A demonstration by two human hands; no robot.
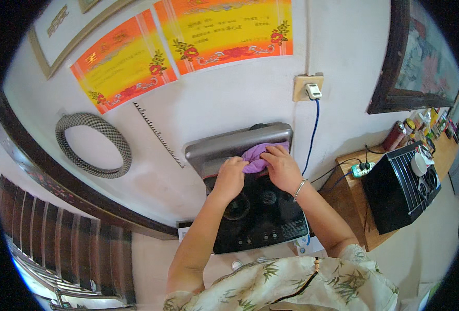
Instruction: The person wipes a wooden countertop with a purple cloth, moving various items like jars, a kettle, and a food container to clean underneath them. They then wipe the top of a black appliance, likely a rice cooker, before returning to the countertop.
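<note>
A purple cloth (255, 157) is bunched between my two hands, against the grey, rounded panel (209, 149) at the back of a black appliance. My left hand (232, 173) grips the cloth's left end with curled fingers. On the cloth's right part, my right hand (282, 165) presses with its fingers bent over it; a bracelet circles that wrist. Below my hands lies the appliance's glossy black face (258, 217), which has round parts and a row of small knobs or buttons near its front edge. My hands and the cloth hide part of the panel's lower edge.
A blue cord hangs from a wall socket (308, 88) to the right of the appliance. Farther right, a wooden table (351, 155) holds a black box (395, 192) with a wire rack, a power strip (363, 169) and bottles. A checkered ring-shaped cover (120, 142) hangs on the left wall.
</note>
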